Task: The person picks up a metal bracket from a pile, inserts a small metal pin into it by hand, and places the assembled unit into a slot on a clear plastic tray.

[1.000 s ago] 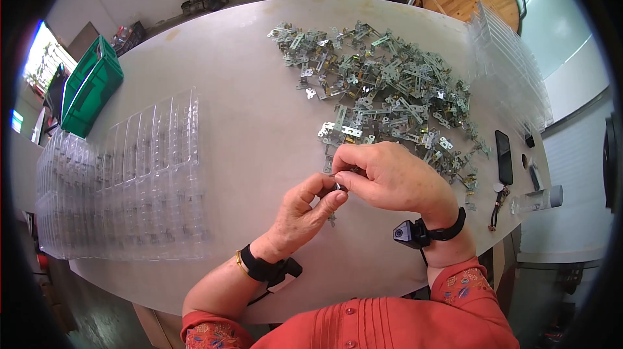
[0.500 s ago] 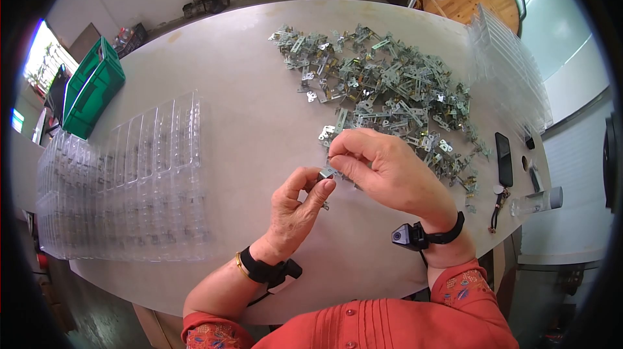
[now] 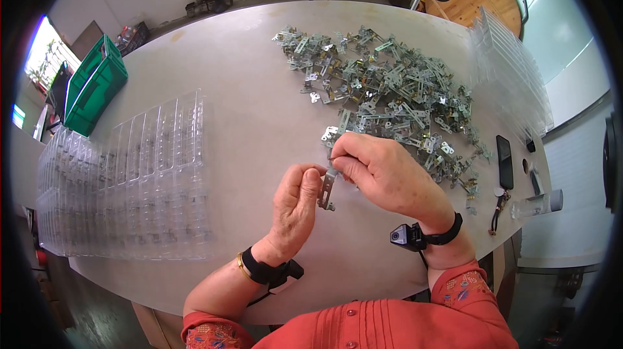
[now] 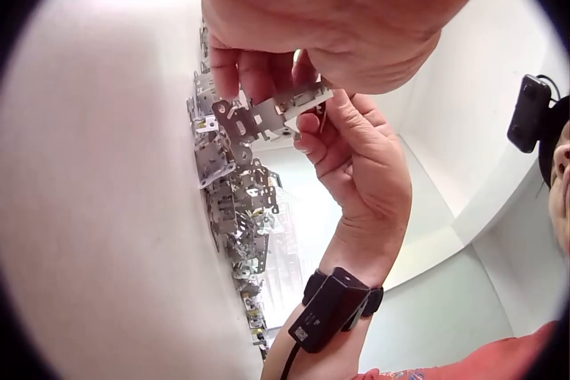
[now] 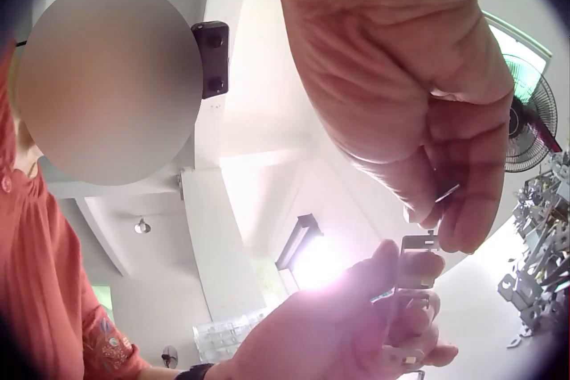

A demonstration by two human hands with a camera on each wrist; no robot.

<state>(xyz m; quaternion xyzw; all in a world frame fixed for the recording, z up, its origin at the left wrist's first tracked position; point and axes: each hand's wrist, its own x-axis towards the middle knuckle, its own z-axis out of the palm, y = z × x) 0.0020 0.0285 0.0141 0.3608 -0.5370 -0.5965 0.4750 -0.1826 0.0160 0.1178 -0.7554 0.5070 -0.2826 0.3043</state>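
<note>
A slotted metal bracket (image 3: 326, 191) is held by my left hand (image 3: 295, 209), its long arm slanting down past the thumb; in the left wrist view the bracket (image 4: 265, 118) lies below the curled fingers. My right hand (image 3: 383, 170) is at the bracket's upper end. Between the thumb and fingers of the right hand (image 5: 401, 86) a thin metal bit (image 5: 448, 192) shows in the right wrist view, just above the bracket's end (image 5: 419, 242). Fingers hide part of both pieces. A pile of metal brackets (image 3: 389, 80) lies beyond the hands.
Clear plastic trays (image 3: 143, 180) cover the table's left side, near a green crate (image 3: 97, 89). More clear trays (image 3: 509, 70) stand at the back right. A phone (image 3: 504, 162), a keyring (image 3: 498, 209) and a transparent bottle (image 3: 535, 204) lie along the right edge.
My left hand has moved slightly left and its thumb has turned upward, so the bracket's long slotted arm now shows. The right hand parted from the left, then stayed near the bracket's upper end.
</note>
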